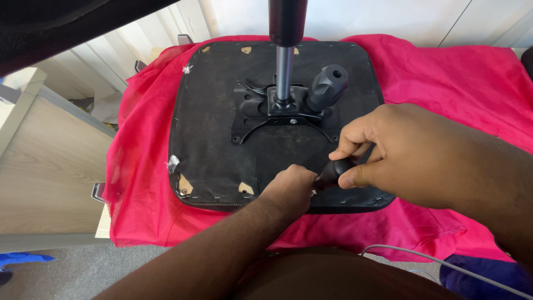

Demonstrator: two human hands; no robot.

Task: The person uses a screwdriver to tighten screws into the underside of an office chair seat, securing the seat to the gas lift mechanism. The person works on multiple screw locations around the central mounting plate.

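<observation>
The fingers (pixel 355 149) of the right hand (pixel 400 155) are wrapped tight around a black tool handle (pixel 331 173), with the thumb pressed along its side. The left hand (pixel 291 189) is curled shut right at the tip of that tool, pinching it or something small there (too hidden to tell which).

Both hands are at the near edge of the upside-down seat (pixel 222 128), a big black square pad with rounded corners. The handle looks hard and a bit smooth, so a full fist around its thick part looks like the best hold. The seat looks heavy and stiff underneath, with soft thin cloth stapled on, torn at a few spots. That cloth could rip more.

In the middle of the seat a metal plate (pixel 280 111) holds a shiny pole (pixel 284 66) that sticks straight up. A chunky black knob (pixel 328 86) sits just right of the pole. The seat lies on a pink cloth (pixel 444 78) that could slide. There is open room on the left half of the seat, but the pole and knob stand close behind the hands.
</observation>
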